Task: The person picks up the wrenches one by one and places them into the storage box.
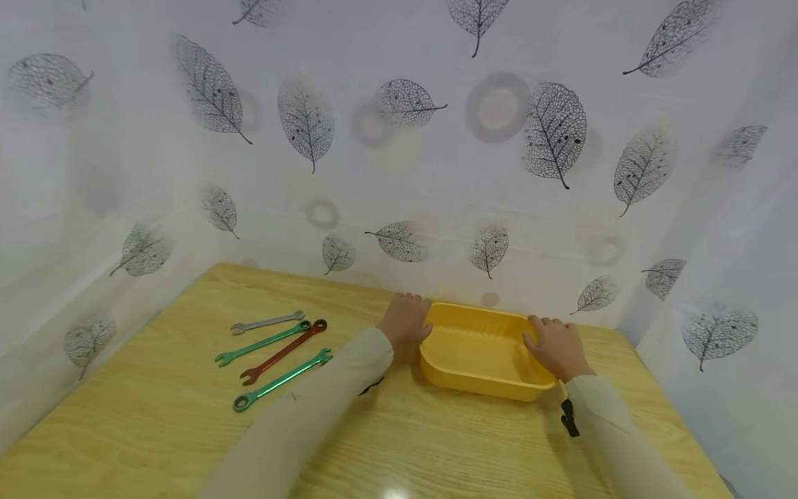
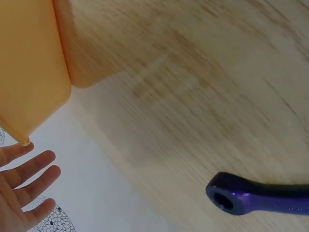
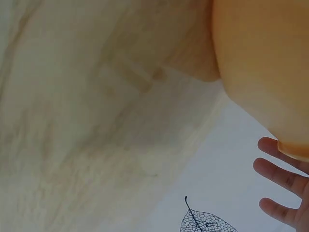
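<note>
Two arms enter at the bottom of the frame; between them the table (image 1: pixel 436 450) runs in a broad stretch up to the near wall of the tray (image 1: pixel 480 385). Its right edge slants close beside the right sleeve (image 1: pixel 623 436); its left edge climbs from the lower left. Between that edge and the left sleeve (image 1: pixel 330 388), left of centre, lie, near to far, a green wrench (image 1: pixel 283 381), a red wrench (image 1: pixel 280 355), another green wrench (image 1: pixel 264 344) and a grey wrench (image 1: pixel 268 323).

The yellow tray sits right of centre, between the hands: the left hand (image 1: pixel 405 319) at its left rim, the right hand (image 1: pixel 557 346) at its right, thumbs at the rim. Neither hand is clenched; the fingers reach out straight, spread at the far corners. The far rim meets the table's back edge in the head view, the curtain (image 1: pixel 399 197) just behind.
</note>
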Tool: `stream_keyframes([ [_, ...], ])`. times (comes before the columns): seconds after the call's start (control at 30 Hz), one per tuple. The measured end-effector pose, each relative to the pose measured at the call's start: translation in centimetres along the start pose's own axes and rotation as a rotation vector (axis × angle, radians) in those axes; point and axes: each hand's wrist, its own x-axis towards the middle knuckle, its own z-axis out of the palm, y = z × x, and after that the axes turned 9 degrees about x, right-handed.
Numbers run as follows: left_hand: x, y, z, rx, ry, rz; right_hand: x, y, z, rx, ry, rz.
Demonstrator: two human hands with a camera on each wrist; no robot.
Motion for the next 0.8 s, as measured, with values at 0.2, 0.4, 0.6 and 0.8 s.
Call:
stream_keyframes([
  [0.2,-0.31,0.11,-0.14,-0.015,-0.021,-0.001,-0.2,-0.14,0.56,0.048,0.041,0.01],
  [0.4,-0.51,0.39,-0.3,-0.081,-0.06,0.004,-0.47,0.09,0.85,0.079,0.09,0.015],
  [0.6,-0.45,0.59,-0.45,-0.1,-0.09,-0.005,-0.5,0.2,0.84,0.097,0.116,0.017],
  [0.8,-0.31,0.6,-0.7,-0.09,-0.104,-0.01,-0.38,0.2,0.87,0.094,0.122,0.017],
])
